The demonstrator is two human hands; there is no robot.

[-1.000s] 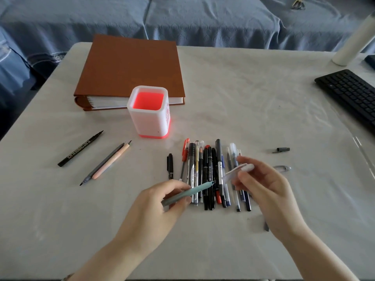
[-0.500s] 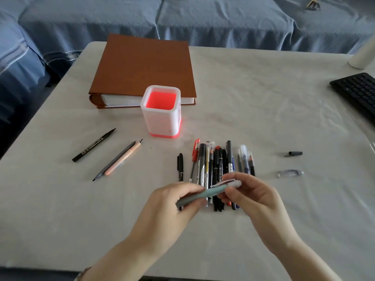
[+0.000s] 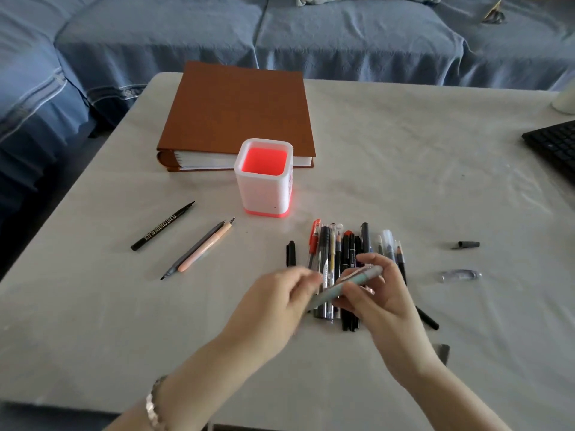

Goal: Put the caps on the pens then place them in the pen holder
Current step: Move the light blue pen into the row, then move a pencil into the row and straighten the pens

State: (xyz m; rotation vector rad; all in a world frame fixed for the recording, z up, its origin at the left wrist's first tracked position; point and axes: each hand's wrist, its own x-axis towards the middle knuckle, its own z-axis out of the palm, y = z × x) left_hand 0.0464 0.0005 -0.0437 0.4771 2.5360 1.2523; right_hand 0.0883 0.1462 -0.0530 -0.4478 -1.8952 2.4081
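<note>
Blue quilted sofa [image 3: 342,42] across the back, and in front of it the big pale worktop [image 3: 404,169], its covering faintly creased and matte. There's plenty of bare surface on the far right half and along the near left edge.

At the far left lies a thick brown binder [image 3: 239,110], flat, with its white page block facing us. A black keyboard [image 3: 557,144] clips the right edge.

Now the pen holder [image 3: 264,194]: a square white plastic tub with rounded corners and a red glow inside and at its base, standing upright just in front of the binder.

Nearer us is a tight row of pens [image 3: 339,247], mostly black with a red one at its left end, lying side by side and pointing away.

Over that row are the hands. The right hand [image 3: 385,297] pinches the teal pen [image 3: 337,289] near its upper end, fingers curled round it. The pen is slim, matte and tilted, and a pale clip shows at that end. The left hand [image 3: 273,309] is motion-blurred with its fingers curled at the pen's lower end. Whether it actually grips, I can't tell.

Off to the left, well apart from the row, a black marker [image 3: 163,227] lies slanted. Beside it a grey pen [image 3: 194,248] and a peach pen [image 3: 207,247] lie touching, tips bare.

Out right, two loose caps: a dark cap [image 3: 468,244] and, nearer us, a clear cap [image 3: 460,275], with open room around both.
</note>
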